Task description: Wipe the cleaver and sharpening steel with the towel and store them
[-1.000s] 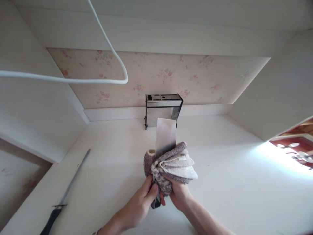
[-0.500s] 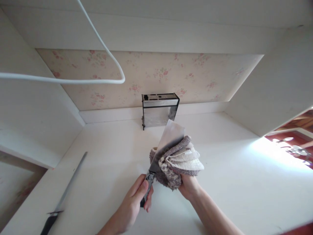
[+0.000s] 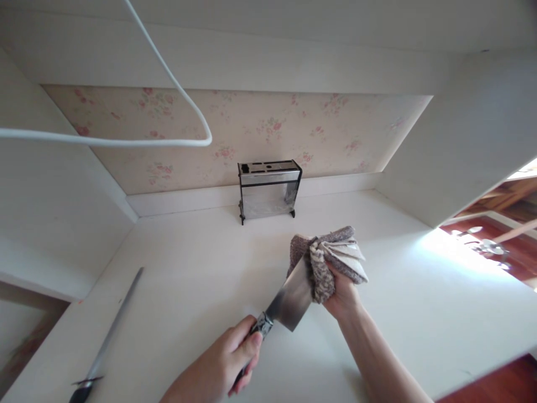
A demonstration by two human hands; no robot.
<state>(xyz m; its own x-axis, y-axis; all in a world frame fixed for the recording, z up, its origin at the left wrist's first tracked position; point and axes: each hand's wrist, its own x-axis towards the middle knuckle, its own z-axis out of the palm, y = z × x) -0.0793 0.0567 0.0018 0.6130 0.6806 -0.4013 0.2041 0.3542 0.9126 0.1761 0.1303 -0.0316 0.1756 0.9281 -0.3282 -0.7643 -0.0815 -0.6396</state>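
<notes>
My left hand [image 3: 229, 358] grips the dark handle of a broad steel cleaver [image 3: 291, 299], whose blade slants up to the right. My right hand [image 3: 342, 294] holds a folded grey and cream cloth [image 3: 329, 257] bunched around the far end of the blade. Both hands hover over the white countertop [image 3: 201, 280], near its front middle. The cloth covers the blade's tip.
A steel knife block [image 3: 268, 189] stands at the back against floral wallpaper. A long thin knife with a black handle [image 3: 107, 338] lies on the counter at the left. A white cable [image 3: 126, 137] loops across the upper left. White cabinet sides flank the counter.
The cleaver has been drawn back toward me and tilted to the right; more blade shows. The cloth has slid from near the handle out to the blade's far end.
</notes>
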